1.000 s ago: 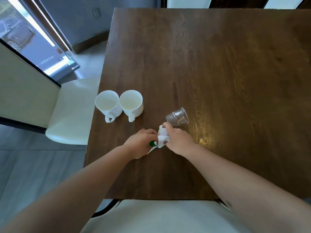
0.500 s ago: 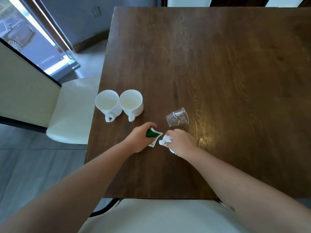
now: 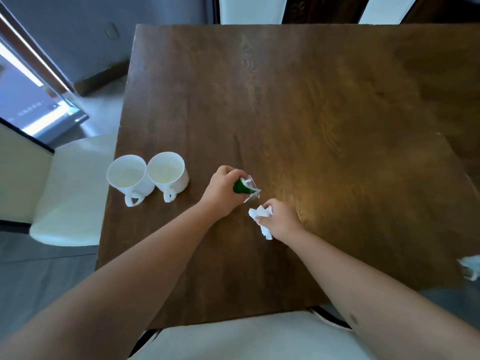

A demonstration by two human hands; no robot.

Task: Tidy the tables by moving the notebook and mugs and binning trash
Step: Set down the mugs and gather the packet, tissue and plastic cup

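Observation:
Two white mugs, one (image 3: pixel 126 175) beside the other (image 3: pixel 167 171), stand near the left edge of the dark wooden table (image 3: pixel 311 113), handles towards me. My left hand (image 3: pixel 222 190) is closed on a green-and-white wrapper (image 3: pixel 240 187). The wrapper is pressed against a clear plastic cup (image 3: pixel 251 189) at my fingertips; whether the hand grips the cup too is unclear. My right hand (image 3: pixel 281 216), just right and nearer to me, clutches a crumpled white tissue (image 3: pixel 259 214), with a tail of it hanging below the fist.
A white chair (image 3: pixel 65 193) stands by the table's left side, and another white seat (image 3: pixel 233 339) lies under me at the near edge. A small white-and-dark object (image 3: pixel 468 268) shows past the table's right corner. Glass doors are at the far left.
My hands have parted: the left carried the green wrapper up to the clear cup, while the right kept the white tissue. The view shifted, so the table sits lower and further right.

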